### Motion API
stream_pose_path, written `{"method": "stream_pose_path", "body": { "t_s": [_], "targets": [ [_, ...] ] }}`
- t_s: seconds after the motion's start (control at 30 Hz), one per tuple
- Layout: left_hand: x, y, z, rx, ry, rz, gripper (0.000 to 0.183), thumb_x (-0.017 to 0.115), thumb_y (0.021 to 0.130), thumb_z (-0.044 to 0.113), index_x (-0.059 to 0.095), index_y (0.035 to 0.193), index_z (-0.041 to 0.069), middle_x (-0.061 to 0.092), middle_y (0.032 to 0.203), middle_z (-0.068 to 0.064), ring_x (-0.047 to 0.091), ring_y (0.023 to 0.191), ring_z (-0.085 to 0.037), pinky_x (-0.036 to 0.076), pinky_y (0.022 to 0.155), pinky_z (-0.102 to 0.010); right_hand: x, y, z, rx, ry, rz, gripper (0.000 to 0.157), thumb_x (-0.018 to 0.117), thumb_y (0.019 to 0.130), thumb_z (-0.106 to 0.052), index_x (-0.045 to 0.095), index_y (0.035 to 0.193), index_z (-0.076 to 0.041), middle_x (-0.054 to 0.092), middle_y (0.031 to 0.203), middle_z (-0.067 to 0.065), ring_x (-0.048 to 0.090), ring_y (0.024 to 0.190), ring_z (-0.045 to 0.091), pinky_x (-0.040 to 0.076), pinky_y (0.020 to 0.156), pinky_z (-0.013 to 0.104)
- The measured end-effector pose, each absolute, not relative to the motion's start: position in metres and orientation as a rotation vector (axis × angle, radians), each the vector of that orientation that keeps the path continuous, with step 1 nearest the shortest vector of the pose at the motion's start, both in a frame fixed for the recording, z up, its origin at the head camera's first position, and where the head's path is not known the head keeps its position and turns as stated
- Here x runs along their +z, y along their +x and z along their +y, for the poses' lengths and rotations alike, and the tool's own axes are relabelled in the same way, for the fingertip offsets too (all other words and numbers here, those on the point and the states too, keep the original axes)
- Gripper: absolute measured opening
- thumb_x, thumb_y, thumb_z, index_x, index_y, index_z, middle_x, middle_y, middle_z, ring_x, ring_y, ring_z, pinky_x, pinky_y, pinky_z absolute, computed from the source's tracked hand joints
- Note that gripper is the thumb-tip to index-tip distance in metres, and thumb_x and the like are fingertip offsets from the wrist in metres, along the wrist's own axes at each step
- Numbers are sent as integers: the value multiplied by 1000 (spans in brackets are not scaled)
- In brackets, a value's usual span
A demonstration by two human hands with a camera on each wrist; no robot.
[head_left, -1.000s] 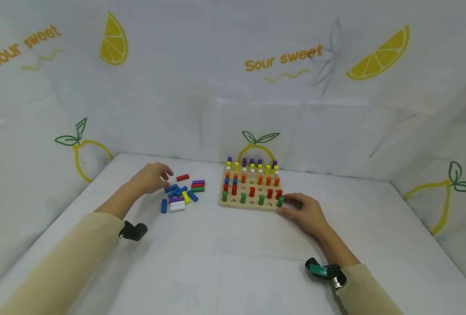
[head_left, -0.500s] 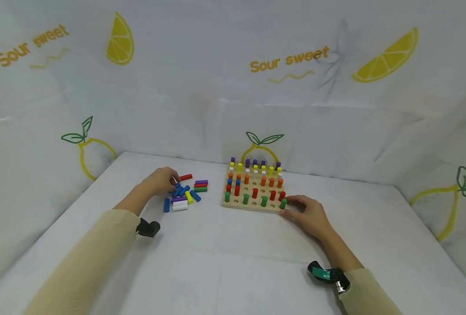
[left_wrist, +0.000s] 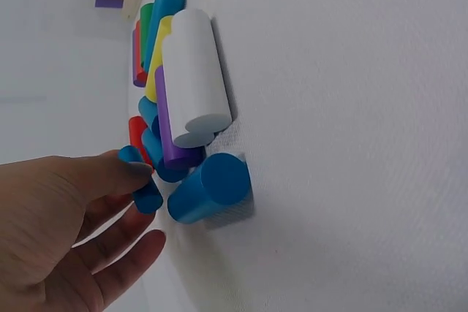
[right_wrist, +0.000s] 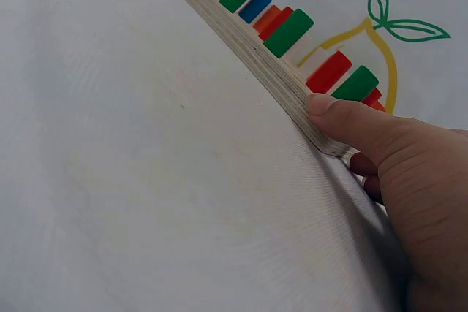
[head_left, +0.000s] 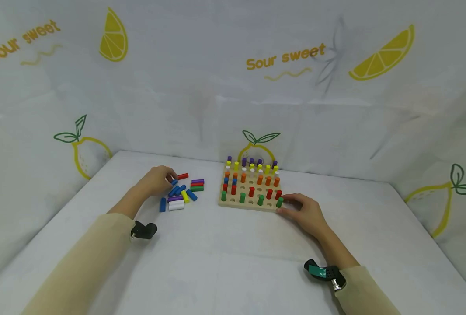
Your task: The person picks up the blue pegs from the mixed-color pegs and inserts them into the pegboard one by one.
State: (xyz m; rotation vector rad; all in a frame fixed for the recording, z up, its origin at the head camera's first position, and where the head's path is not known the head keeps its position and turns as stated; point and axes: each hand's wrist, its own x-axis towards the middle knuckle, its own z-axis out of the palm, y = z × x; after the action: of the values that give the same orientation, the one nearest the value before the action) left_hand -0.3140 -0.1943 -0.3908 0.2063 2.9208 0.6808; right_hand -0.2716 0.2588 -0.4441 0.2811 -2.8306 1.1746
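A blue peg (left_wrist: 148,199) is pinched between the thumb and fingers of my left hand (head_left: 156,180), over the left edge of a loose heap of pegs. In the left wrist view, a standing blue peg (left_wrist: 210,189), a purple peg (left_wrist: 175,129) and two white pegs (left_wrist: 196,71) lie close beside that hand. My right hand (head_left: 305,213) grips the near right corner of a wooden pegboard (head_left: 233,204), thumb on its front edge and other fingers round the side, partly hidden. Coloured pegs stand upright in rows on the board, with several bare holes among them.
Beyond the heap lies a red peg (head_left: 182,176). Purple, red and green pegs (head_left: 197,188) lie side by side nearer the board. A yellow peg (head_left: 184,196) leans among blue ones. The white table (head_left: 217,262) meets a lemon-printed backdrop (head_left: 201,109) behind the board.
My left hand has moved onto the heap's far left, closed its fingers on a blue peg and raised it slightly. My right hand has stayed at the board's corner.
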Motion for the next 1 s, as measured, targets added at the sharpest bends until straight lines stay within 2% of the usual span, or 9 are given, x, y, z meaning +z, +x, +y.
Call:
{"method": "stream_pose_path", "body": {
  "t_s": [0.53,0.77,1.0],
  "targets": [
    [-386,-300,-168,987,396,2998,35,63,98,10,64,132,5,67,122,-20,66,112,-39,59,94,-49,-445,-270,260,1204,296,-2800,52,80,86,-36,67,129,-8,67,133,14,56,132,35,42,114,56],
    [-379,-300,-139,1123,401,3000,32,66,97,16,67,128,8,70,119,-15,69,107,-31,62,85,-40,-447,-269,260,1206,267,-2795,50,82,85,-33,68,127,-9,68,132,13,57,131,34,44,113,54],
    [-368,-305,-103,1232,434,2973,31,69,95,16,69,125,11,71,117,-10,69,104,-26,62,81,-36,-446,-269,259,1202,276,-2794,51,82,84,-34,68,127,-9,68,132,12,57,132,34,43,114,54]
  ]
}}
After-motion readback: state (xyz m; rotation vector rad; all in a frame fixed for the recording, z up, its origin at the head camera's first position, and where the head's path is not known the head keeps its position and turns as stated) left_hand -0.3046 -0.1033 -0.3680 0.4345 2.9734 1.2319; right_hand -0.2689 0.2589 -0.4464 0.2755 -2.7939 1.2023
